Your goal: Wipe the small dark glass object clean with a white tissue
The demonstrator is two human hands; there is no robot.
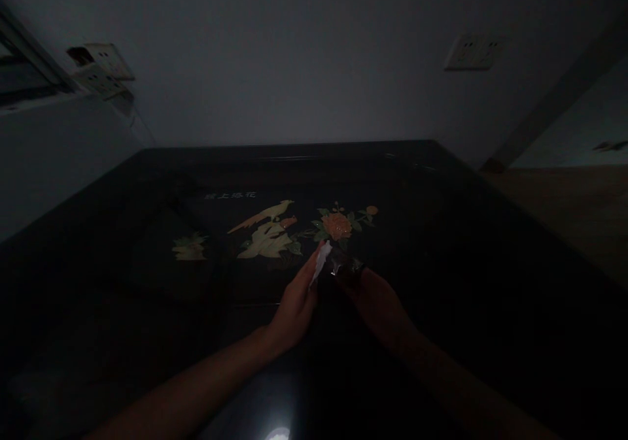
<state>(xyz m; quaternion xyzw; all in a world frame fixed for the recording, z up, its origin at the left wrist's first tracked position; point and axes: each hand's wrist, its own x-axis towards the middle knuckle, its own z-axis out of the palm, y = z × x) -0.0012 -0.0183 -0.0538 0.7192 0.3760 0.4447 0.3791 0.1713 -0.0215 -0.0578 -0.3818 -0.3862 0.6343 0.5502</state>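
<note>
Both bare arms, the left arm (210,378) and the right arm (451,374), reach up from the bottom, close to the camera. Under them is a big, black, shiny table (402,172) with a bright spot of light (278,433) on it. Behind it is a gray wall (294,67). On the table top is a picture with a yellow bird (267,214) and an orange flower (337,225).

The left hand (296,303) pinches a white piece (320,262), with the fingers close together. The right hand (375,296) has its fingers bent around a dark shiny thing (346,267), but it is too dark to see each finger.

The dark shiny thing is between the hands, just below the flower in the view. Its long way slants, from up on the left to down on the right. It looks smooth, with little bright shines. The white piece is thin and crinkly. Its long way goes up and a bit right, with its top end pointing at the wall.
</note>
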